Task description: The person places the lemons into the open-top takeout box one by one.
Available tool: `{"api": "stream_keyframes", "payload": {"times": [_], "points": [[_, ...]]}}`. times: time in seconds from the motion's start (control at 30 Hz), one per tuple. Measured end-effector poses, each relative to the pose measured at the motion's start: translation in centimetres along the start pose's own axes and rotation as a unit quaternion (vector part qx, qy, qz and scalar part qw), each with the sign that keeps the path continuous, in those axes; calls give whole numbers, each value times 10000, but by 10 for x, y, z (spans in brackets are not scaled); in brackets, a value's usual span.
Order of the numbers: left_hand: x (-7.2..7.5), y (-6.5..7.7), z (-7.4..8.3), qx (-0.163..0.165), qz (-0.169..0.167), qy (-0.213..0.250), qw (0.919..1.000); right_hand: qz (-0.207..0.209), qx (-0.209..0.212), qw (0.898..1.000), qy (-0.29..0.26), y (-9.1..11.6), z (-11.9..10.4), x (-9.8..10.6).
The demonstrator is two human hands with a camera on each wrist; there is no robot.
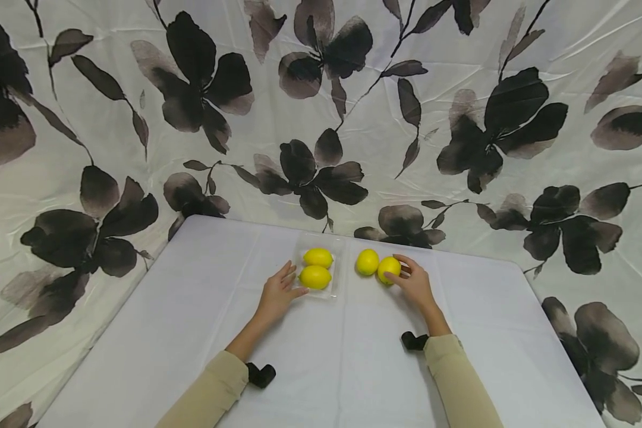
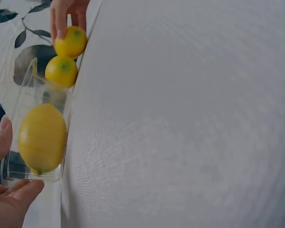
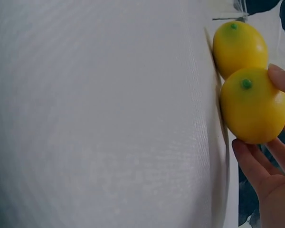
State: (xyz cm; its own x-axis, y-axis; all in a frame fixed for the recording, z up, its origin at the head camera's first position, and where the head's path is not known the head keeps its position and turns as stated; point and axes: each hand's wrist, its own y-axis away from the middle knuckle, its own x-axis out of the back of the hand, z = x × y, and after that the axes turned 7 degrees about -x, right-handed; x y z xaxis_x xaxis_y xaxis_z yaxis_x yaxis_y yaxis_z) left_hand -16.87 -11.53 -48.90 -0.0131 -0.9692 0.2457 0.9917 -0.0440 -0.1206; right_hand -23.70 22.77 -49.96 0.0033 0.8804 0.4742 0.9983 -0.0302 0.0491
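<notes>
Two yellow lemons, a rear one [image 1: 318,257] and a front one [image 1: 315,277], lie one behind the other in a clear plastic tray [image 1: 334,290]. My left hand [image 1: 276,295] is at the tray's near left corner, its fingers along the left side and the thumb by the front edge. To the right of the tray, my right hand [image 1: 417,286] holds a lemon [image 3: 254,107] between thumb and fingers. Another lemon [image 1: 367,262] sits just left of the held one, right against it in the right wrist view. Both show green stem tips.
A white cloth covers the table [image 1: 299,368]. Behind it hangs a pale curtain [image 1: 385,148] with dark flowers, close to the table's far edge. Both sleeves carry a black wrist device, one on the left [image 1: 261,375] and one on the right [image 1: 414,341].
</notes>
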Motion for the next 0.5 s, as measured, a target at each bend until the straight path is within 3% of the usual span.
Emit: {"api": "stream_keyframes", "payload": {"times": [0.23, 0.5], "points": [[-1, 1, -2, 18, -14, -9, 10000, 194, 219, 9995, -66, 2, -7, -1], [0, -1, -2, 13, -15, -58, 10000, 30, 583, 9968, -544, 2, -42, -8]]}}
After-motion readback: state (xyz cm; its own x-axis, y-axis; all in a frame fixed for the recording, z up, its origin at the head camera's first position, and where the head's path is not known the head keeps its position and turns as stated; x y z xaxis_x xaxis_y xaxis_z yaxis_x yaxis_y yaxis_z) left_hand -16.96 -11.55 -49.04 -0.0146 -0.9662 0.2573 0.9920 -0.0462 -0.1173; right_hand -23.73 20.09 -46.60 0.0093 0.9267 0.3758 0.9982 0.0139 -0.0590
